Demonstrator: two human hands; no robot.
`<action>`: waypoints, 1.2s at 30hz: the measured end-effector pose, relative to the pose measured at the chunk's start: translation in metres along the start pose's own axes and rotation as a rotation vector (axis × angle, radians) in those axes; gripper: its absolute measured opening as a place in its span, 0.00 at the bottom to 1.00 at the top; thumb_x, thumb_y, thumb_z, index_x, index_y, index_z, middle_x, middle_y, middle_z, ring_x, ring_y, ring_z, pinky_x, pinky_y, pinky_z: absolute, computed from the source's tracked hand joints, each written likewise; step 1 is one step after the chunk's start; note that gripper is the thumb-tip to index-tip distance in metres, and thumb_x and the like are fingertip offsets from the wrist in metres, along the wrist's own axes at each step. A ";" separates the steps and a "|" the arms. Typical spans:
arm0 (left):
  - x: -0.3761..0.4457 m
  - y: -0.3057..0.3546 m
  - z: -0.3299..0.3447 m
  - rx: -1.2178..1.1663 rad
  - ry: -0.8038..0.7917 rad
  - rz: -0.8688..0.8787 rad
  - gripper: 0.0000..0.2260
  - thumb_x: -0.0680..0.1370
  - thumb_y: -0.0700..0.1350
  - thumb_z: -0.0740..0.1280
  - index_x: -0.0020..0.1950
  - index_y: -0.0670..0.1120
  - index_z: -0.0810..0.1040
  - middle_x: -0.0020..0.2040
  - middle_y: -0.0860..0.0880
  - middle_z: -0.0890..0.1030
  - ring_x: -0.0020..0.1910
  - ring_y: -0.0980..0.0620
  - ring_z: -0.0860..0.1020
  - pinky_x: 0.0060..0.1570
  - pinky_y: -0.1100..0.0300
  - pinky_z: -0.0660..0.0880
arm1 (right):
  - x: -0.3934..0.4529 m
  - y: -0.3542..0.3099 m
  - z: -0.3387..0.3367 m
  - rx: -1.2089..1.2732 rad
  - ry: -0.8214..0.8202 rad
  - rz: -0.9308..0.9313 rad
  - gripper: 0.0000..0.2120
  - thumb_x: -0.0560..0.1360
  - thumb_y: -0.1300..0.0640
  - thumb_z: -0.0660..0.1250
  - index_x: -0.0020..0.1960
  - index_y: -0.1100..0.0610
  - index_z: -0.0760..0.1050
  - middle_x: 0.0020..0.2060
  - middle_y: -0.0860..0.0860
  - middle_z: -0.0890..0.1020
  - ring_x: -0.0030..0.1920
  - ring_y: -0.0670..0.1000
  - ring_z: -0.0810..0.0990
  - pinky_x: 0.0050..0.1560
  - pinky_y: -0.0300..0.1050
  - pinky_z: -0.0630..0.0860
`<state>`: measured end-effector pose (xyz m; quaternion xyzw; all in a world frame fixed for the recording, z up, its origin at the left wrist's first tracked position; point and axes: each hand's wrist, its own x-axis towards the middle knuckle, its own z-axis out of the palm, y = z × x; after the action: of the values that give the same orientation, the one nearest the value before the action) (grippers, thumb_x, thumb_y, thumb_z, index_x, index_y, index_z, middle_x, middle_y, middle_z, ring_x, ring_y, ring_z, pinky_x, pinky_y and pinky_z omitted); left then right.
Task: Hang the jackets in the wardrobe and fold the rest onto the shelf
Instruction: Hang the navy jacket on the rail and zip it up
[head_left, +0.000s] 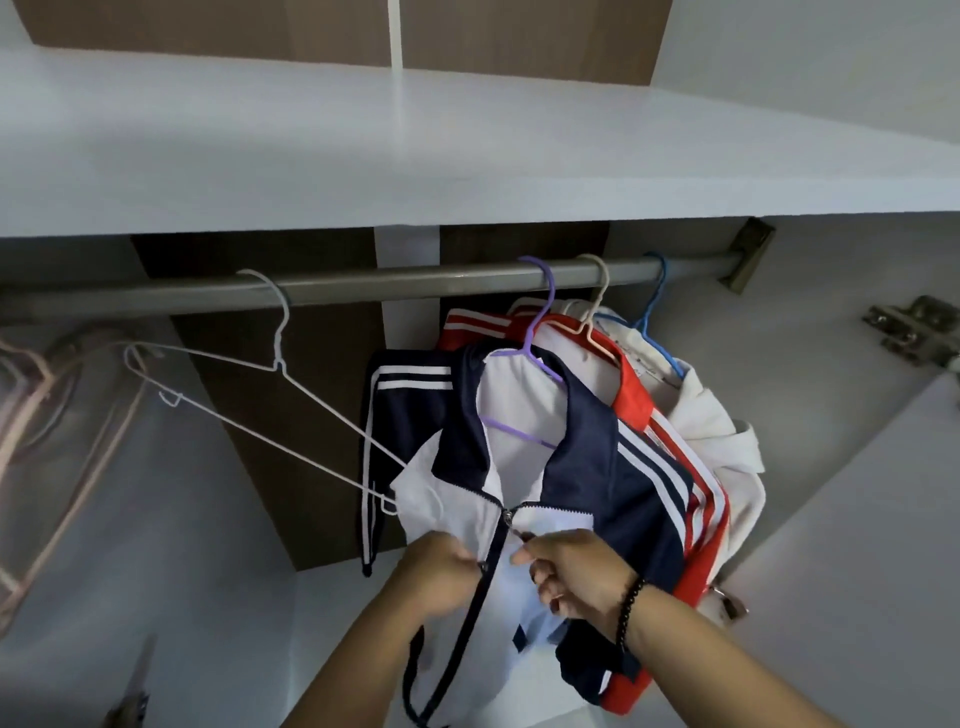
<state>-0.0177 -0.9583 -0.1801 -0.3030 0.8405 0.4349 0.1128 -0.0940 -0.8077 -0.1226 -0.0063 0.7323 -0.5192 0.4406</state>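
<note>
Two hands meet low in the middle of our head view, at the front of a navy jacket (587, 467). Our left hand (441, 571) pinches the white cloth just left of the zip (496, 551). Our right hand (571, 571) has its fingers curled, pinching the cloth just right of the zip. A bead bracelet (631, 608) sits on the right wrist. The zip runs down between the two hands, and the jacket's collar spreads open above them.

The navy jacket hangs on a purple hanger (537, 332), hooked over the rail (363, 286). Right behind it hangs a red jacket (631, 395) on a cream hanger (597, 306). Behind that one is a cream top (711, 431) on a blue hanger (654, 312). All three are close together, on the right part of the rail.

Left of the jackets, a bare white wire hanger (270, 374) hangs tilted, and its low end touches the navy jacket near our left hand. A white shelf (363, 156) lies above the rail.
</note>
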 end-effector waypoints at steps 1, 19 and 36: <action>-0.004 0.013 -0.006 -0.112 0.024 0.047 0.06 0.71 0.45 0.65 0.35 0.45 0.77 0.33 0.47 0.79 0.31 0.51 0.77 0.34 0.60 0.72 | 0.001 0.005 -0.007 -0.031 0.020 0.036 0.08 0.76 0.62 0.62 0.41 0.61 0.78 0.23 0.49 0.69 0.23 0.47 0.66 0.25 0.36 0.59; 0.048 0.155 -0.039 -0.281 0.052 0.371 0.06 0.81 0.45 0.62 0.44 0.49 0.69 0.44 0.50 0.80 0.38 0.55 0.84 0.43 0.58 0.79 | 0.024 -0.028 -0.065 -1.063 0.849 -0.644 0.07 0.75 0.62 0.63 0.43 0.57 0.80 0.40 0.54 0.81 0.39 0.59 0.81 0.32 0.44 0.67; 0.034 0.122 -0.006 -0.086 0.188 0.406 0.17 0.69 0.62 0.64 0.39 0.49 0.70 0.39 0.47 0.81 0.37 0.43 0.83 0.41 0.47 0.80 | 0.021 0.046 -0.038 -0.728 0.875 -0.817 0.25 0.81 0.46 0.51 0.41 0.58 0.81 0.32 0.50 0.75 0.29 0.50 0.75 0.31 0.43 0.74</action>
<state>-0.1185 -0.9234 -0.1115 -0.1715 0.8716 0.4540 -0.0691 -0.1115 -0.7674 -0.1685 -0.2184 0.9088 -0.3198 -0.1553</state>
